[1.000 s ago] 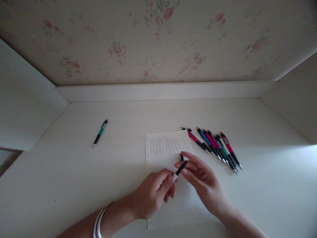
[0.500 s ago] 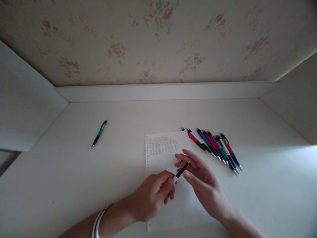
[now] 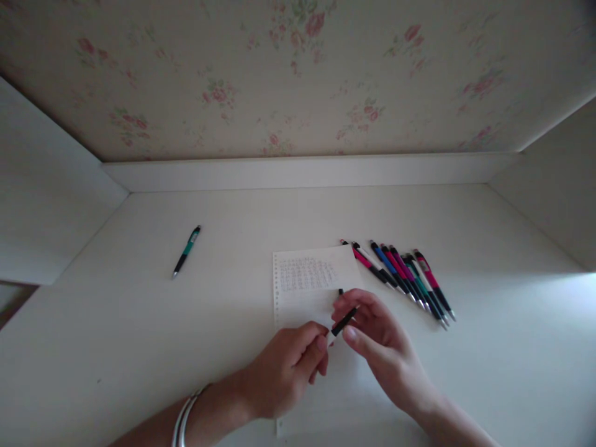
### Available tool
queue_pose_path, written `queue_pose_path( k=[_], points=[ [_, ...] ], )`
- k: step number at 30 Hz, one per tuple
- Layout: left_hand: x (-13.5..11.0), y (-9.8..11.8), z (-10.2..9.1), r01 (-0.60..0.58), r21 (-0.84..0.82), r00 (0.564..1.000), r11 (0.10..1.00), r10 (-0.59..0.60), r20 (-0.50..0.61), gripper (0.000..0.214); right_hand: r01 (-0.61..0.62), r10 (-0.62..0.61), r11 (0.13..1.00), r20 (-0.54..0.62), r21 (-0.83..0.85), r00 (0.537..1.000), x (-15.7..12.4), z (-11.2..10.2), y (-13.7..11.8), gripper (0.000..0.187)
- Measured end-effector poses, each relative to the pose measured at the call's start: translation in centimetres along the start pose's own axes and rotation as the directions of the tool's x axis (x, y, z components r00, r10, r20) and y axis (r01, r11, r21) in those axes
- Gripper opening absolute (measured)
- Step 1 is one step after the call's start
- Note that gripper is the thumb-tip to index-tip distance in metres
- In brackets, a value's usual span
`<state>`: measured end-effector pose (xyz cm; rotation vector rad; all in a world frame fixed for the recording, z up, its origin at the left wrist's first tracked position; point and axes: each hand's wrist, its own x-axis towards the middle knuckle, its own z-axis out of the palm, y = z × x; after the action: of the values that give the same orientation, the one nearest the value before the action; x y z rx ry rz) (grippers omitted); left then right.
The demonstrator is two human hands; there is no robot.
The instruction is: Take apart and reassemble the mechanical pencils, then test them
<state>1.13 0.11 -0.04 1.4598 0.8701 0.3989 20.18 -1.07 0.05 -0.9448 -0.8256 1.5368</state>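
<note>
My left hand (image 3: 293, 366) is closed round the white barrel of a pen (image 3: 344, 321), whose black grip and tip point up and to the right. My right hand (image 3: 379, 341) is cupped beside that tip, thumb apart from the curled fingers. Just past its fingertips shows a small black piece (image 3: 341, 291); the hand hides the rest, and whether it is touched I cannot tell. Both hands are over a punched sheet of paper (image 3: 302, 310) with rows of handwriting near its top.
Several colored pens (image 3: 410, 279) lie in a slanted row right of the paper, some touching its corner. A single green and black pen (image 3: 187, 251) is at the left on the white desk (image 3: 139, 323). White side panels and a flowered wall (image 3: 279, 81) enclose the desk.
My right hand's fingers have curled in and come down a little, uncovering more of the small black piece. The left hand and its pen have hardly moved.
</note>
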Motion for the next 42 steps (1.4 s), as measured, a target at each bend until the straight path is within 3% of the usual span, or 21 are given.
queue_pose_path(
  k=[5, 11, 14, 16, 21, 23, 26, 29, 34, 39, 42],
  points=[
    [-0.05, -0.24, 0.02, 0.009, 0.010, 1.000, 1.000, -0.009, 0.001, 0.046, 0.000, 0.000, 1.000, -0.050, -0.008, 0.999, 0.01, -0.22, 0.45, 0.024],
    [-0.02, -0.21, 0.01, -0.018, 0.009, 1.000, 1.000, 0.018, 0.004, 0.046, 0.021, -0.021, 1.000, -0.021, 0.006, 1.000, -0.01, -0.15, 0.63, 0.046],
    [-0.05, -0.21, 0.01, -0.007, 0.023, 1.000, 1.000, 0.007, -0.001, 0.046, 0.053, -0.056, 0.997, -0.063, -0.050, 0.996, 0.20, 0.04, 0.65, 0.036],
    [-0.07, -0.19, 0.00, -0.002, 0.034, 1.000, 0.999, 0.002, -0.004, 0.046, 0.030, -0.034, 0.999, -0.080, -0.043, 0.996, 0.19, -0.07, 0.70, 0.032],
    [-0.05, -0.05, 0.01, 0.002, 0.007, 1.000, 1.000, -0.002, -0.001, 0.046, -0.040, 0.041, 0.999, -0.046, 0.020, 0.998, -0.33, -0.58, 0.66, 0.044],
    [-0.04, -0.09, 0.02, 0.001, 0.000, 1.000, 1.000, -0.001, 0.003, 0.046, -0.019, 0.019, 1.000, -0.047, 0.010, 0.999, -0.32, -0.51, 0.61, 0.048],
    [-0.09, -0.25, 0.04, 0.005, 0.016, 1.000, 1.000, -0.005, -0.002, 0.046, 0.043, -0.045, 0.999, -0.077, -0.033, 0.996, -0.01, -0.23, 0.61, 0.041],
    [-0.13, -0.28, 0.01, 0.007, 0.029, 1.000, 1.000, -0.007, -0.005, 0.047, 0.019, -0.021, 0.999, -0.102, -0.026, 0.995, 0.14, -0.23, 0.63, 0.032],
    [-0.06, 0.01, -0.05, -0.001, 0.024, 1.000, 1.000, 0.001, 0.004, 0.046, -0.053, 0.055, 0.998, -0.060, 0.037, 0.997, -0.24, -0.44, 0.49, 0.040],
    [-0.09, 0.07, -0.06, -0.011, 0.038, 1.000, 0.999, 0.011, 0.002, 0.046, 0.031, -0.034, 0.999, -0.094, -0.037, 0.995, -0.10, 0.06, 0.41, 0.033],
    [-0.17, 0.12, -0.07, -0.008, 0.045, 1.000, 0.999, 0.008, -0.002, 0.045, 0.019, -0.023, 0.999, -0.129, -0.036, 0.991, -0.04, -0.05, 0.48, 0.029]
  ],
)
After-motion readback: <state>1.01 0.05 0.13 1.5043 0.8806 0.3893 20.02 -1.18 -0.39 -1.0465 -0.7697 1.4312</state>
